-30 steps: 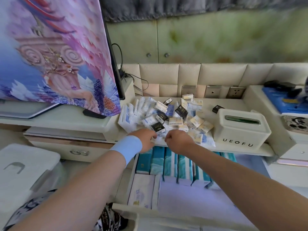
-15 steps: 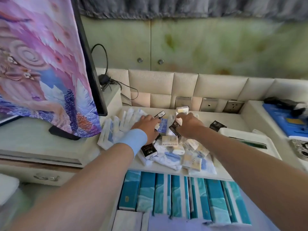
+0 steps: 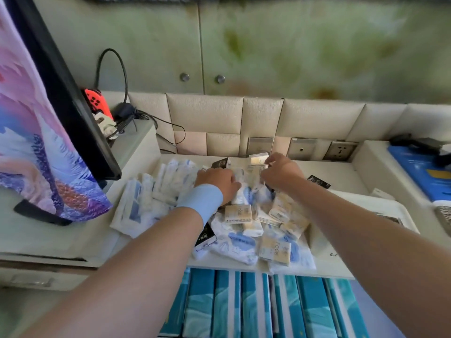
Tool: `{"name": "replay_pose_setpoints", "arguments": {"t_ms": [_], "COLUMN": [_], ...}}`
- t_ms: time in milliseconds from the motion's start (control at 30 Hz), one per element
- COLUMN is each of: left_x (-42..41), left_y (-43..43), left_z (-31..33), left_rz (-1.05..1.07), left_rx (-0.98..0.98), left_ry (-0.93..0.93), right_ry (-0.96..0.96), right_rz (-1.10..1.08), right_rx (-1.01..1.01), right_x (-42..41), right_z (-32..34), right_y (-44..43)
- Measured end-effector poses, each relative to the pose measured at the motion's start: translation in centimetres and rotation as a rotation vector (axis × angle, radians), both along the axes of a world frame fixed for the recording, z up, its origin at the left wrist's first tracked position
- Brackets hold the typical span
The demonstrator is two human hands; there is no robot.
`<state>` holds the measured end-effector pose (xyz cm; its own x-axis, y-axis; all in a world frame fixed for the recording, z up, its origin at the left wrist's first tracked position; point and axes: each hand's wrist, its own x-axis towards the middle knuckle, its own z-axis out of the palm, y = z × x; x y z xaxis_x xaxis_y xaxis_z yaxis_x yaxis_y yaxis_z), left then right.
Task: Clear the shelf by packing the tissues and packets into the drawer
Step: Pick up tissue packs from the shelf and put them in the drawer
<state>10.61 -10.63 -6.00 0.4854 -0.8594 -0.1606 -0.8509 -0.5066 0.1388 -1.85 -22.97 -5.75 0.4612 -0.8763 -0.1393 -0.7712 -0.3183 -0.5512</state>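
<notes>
Over at 9 o'clock the biggest thing by far was the screen (image 3: pixel 61 98), with a pink and purple printed cloth (image 3: pixel 29 147) hanging over it. Green cabinet doors (image 3: pixel 305 50) filled 12 o'clock, and a cream padded panel (image 3: pixel 205 113) ran under them. Down at 6 o'clock the drawer (image 3: pixel 380 311) stood open, with a row of teal tissue packs (image 3: pixel 253 308) on edge inside.

The shelf (image 3: pixel 346 176) sat right above the drawer. Dead centre on it was the pile of tissues and packets (image 3: pixel 246 230): white-and-blue packs, little cream ones and a few black ones. All of that was on the shelf, none of it in the drawer.

Both arms reached into the far side of the pile. The left hand (image 3: pixel 217 181), with a light blue wristband (image 3: pixel 200 201), lay knuckles-up on the packs. Its fingers were tucked out of sight, so I honestly couldn't tell whether it held anything. The right hand (image 3: pixel 280 172), at about 1 o'clock from the left one, had its fingers curled on a cream packet (image 3: pixel 257 158) at the back.

A lone black packet (image 3: pixel 318 181) lay at 3 o'clock, apart from the pile, and a red controller (image 3: pixel 95 101) poked out behind the screen at 10.
</notes>
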Motion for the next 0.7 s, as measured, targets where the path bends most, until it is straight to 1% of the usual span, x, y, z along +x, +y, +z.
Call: {"name": "replay_pose_setpoints", "arguments": {"t_ms": [33, 100, 167, 200, 233, 267, 367, 400, 467, 567, 633, 700], "left_x": [-0.7, -1.8, -2.6, -2.8, -2.8, -2.8, -2.5, -2.4, -2.3, -1.9, -1.4, -0.8], "left_y": [-0.7, -1.8, -2.4, -2.6, -2.7, -2.7, -2.8, -2.8, -2.7, -2.5, -2.2, -1.8], "left_z": [0.1, 0.0, -0.4, -0.6, -0.7, -0.8, -1.0, -0.9, -0.6, -0.1, 0.4, 0.9], "left_rz": [0.031, 0.119, 0.203, 0.234, 0.258, 0.278, 0.319, 0.332, 0.348, 0.346, 0.373, 0.457], "left_rx": [0.022, 0.072, 0.106, 0.127, 0.15, 0.163, 0.146, 0.134, 0.118, 0.064, -0.007, -0.102], "left_ry": [0.076, 0.187, 0.204, 0.188, 0.178, 0.188, 0.304, 0.336, 0.378, 0.423, 0.436, 0.459], "right_ry": [0.005, 0.133, 0.27, 0.388, 0.444, 0.459, 0.361, 0.339, 0.301, 0.374, 0.413, 0.429], "right_rz": [0.004, 0.068, 0.129, 0.169, 0.176, 0.177, 0.22, 0.248, 0.33, 0.442, 0.436, 0.407], "right_rx": [-0.034, -0.083, -0.061, -0.093, -0.114, -0.127, -0.324, -0.355, -0.311, -0.234, -0.26, -0.287], "right_x": [-0.6, -1.7, -2.3, -2.7, -3.0, -3.3, -3.2, -2.7, -1.5, -0.2, -0.1, -0.3], "right_z": [0.6, 1.2, 0.9, 0.6, 0.3, 0.0, -0.9, -1.2, -1.6, -2.4, -2.9, -3.3], "right_y": [-0.6, -1.6, -2.1, -1.9, -1.8, -1.8, -1.4, -1.1, -0.3, 0.5, 0.5, 0.2]}}
